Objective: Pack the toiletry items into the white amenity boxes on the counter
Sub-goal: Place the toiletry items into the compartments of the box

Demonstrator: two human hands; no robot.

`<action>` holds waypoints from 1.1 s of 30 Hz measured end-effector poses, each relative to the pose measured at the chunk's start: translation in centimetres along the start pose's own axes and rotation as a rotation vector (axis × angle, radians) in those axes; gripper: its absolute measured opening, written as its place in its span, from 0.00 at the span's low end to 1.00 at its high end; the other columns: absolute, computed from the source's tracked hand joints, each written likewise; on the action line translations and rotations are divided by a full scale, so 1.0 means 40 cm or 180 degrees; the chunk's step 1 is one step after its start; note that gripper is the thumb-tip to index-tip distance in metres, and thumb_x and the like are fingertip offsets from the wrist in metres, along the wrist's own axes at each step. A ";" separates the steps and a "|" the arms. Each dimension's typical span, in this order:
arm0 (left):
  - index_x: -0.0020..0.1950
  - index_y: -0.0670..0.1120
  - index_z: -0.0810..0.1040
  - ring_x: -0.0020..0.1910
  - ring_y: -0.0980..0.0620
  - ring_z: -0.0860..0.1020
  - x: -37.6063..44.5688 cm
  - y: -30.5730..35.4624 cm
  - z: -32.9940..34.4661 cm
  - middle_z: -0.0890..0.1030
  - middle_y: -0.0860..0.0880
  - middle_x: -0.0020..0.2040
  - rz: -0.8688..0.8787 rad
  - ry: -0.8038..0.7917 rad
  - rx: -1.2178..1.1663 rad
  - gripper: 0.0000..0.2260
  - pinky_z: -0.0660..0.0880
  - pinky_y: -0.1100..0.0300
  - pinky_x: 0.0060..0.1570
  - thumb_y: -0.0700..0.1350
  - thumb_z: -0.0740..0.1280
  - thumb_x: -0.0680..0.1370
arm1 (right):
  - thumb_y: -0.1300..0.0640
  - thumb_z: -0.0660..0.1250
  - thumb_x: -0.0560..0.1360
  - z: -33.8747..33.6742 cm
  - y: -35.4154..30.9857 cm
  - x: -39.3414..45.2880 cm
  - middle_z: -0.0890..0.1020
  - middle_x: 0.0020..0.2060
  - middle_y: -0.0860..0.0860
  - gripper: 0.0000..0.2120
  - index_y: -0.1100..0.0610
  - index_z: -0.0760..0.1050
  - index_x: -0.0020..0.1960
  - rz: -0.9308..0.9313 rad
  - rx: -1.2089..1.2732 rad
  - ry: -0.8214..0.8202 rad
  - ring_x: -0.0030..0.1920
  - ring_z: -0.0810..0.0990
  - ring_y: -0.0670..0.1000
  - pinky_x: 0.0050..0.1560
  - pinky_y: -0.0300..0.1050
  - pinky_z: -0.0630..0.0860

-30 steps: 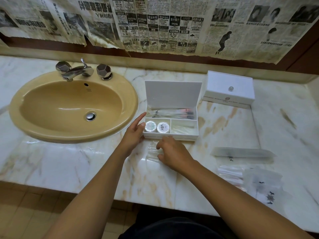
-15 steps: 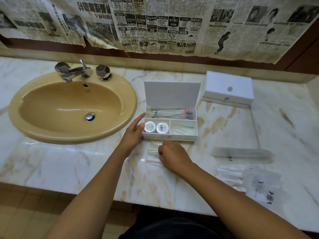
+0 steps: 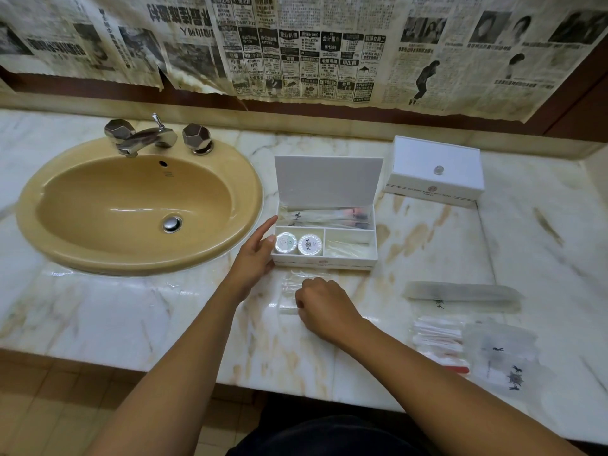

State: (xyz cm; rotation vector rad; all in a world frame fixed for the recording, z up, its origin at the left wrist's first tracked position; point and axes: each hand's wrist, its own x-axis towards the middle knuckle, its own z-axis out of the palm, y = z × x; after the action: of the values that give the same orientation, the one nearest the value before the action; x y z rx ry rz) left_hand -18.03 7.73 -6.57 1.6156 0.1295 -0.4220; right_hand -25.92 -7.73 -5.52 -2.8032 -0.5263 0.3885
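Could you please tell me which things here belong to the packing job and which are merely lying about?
Job:
open amenity box
closed amenity box
clear packet under right hand
left hand at the box
wrapped packets

Lying about:
sink
tap
newspaper

Bare marble counter (image 3: 427, 245) between open box (image 3: 325, 255) and closed box (image 3: 434, 172), upright lid (image 3: 327, 182) blocking the rear, packets (image 3: 460, 292) crowding the right, sink (image 3: 138, 205) left.

Left of frame: oval tan ceramic basin (image 3: 59, 205) with chrome two-handled faucet (image 3: 144, 138); along the top: yellowed newspaper sheets (image 3: 329, 51) covering the wall.
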 end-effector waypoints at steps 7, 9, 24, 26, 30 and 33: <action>0.63 0.72 0.73 0.49 0.50 0.67 0.000 0.000 -0.001 0.69 0.48 0.45 0.0031 -0.0023 -0.0008 0.17 0.70 0.61 0.46 0.48 0.59 0.84 | 0.60 0.60 0.77 -0.094 0.005 0.023 0.77 0.46 0.53 0.07 0.58 0.76 0.47 0.0186 0.0553 0.0552 0.45 0.77 0.59 0.42 0.51 0.74; 0.63 0.72 0.73 0.49 0.49 0.67 -0.001 0.000 -0.001 0.68 0.47 0.47 0.0026 -0.0021 -0.0004 0.17 0.70 0.60 0.46 0.48 0.59 0.84 | 0.60 0.59 0.77 -0.134 0.022 0.038 0.77 0.46 0.53 0.07 0.57 0.76 0.47 0.0312 0.0547 0.0754 0.45 0.78 0.59 0.42 0.51 0.74; 0.61 0.74 0.72 0.46 0.57 0.68 -0.006 0.008 -0.002 0.68 0.58 0.44 -0.0001 -0.0040 0.0078 0.17 0.73 0.67 0.44 0.49 0.59 0.84 | 0.70 0.62 0.72 -0.184 0.156 0.079 0.80 0.41 0.57 0.09 0.62 0.80 0.45 0.1422 0.0179 0.0370 0.39 0.78 0.57 0.41 0.44 0.76; 0.61 0.74 0.72 0.47 0.57 0.68 -0.007 0.009 -0.001 0.68 0.59 0.44 0.0003 -0.0037 0.0078 0.17 0.73 0.66 0.45 0.49 0.59 0.84 | 0.70 0.61 0.72 -0.178 0.156 0.082 0.76 0.35 0.55 0.08 0.62 0.78 0.41 0.1501 0.0237 0.0240 0.37 0.76 0.56 0.36 0.42 0.73; 0.62 0.73 0.72 0.47 0.57 0.68 -0.007 0.011 -0.002 0.68 0.61 0.43 -0.0008 -0.0024 0.0099 0.17 0.73 0.65 0.47 0.48 0.58 0.84 | 0.68 0.60 0.72 -0.181 0.157 0.077 0.73 0.32 0.54 0.10 0.59 0.71 0.34 0.1569 0.0394 0.0183 0.36 0.73 0.56 0.30 0.39 0.65; 0.62 0.72 0.72 0.44 0.60 0.68 -0.006 0.009 -0.003 0.68 0.61 0.42 0.0014 -0.0036 0.0093 0.17 0.71 0.65 0.46 0.48 0.58 0.84 | 0.56 0.62 0.77 -0.176 0.155 0.078 0.81 0.45 0.56 0.10 0.60 0.80 0.48 0.1439 0.0475 0.0318 0.47 0.79 0.57 0.42 0.44 0.73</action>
State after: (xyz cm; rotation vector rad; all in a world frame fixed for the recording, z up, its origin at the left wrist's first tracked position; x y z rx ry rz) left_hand -18.12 7.85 -6.14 1.6418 0.1117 -0.4312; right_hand -19.00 -13.54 -1.50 -2.7572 0.1600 0.3532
